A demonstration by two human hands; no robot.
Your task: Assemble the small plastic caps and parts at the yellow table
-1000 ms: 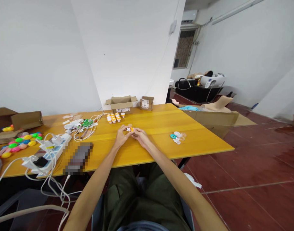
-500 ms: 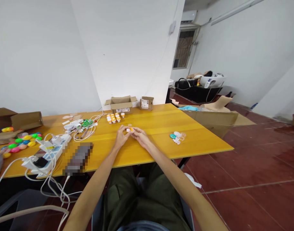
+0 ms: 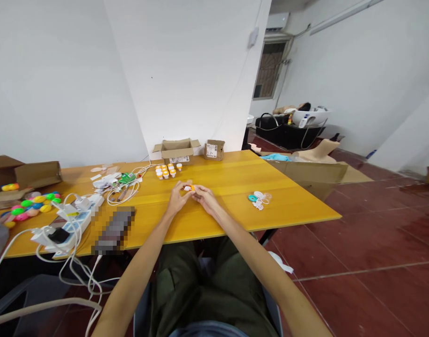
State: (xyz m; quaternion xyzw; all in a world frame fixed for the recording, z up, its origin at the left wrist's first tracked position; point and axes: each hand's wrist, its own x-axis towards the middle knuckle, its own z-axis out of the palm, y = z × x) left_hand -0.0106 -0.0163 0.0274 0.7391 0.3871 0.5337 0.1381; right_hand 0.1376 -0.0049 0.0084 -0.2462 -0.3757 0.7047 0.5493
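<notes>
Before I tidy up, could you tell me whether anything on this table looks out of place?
Yes: tangled white cables spill over the left edge of the table toward the floor. Nothing else stands out.

No legible text anywhere.

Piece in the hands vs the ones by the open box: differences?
The held piece is single, pinched between fingertips of the left hand and right hand; the loose pieces are a group, untouched on the table. The held piece is nearer the person; the group stands in front of the open box. Both are small, orange and white.
</notes>
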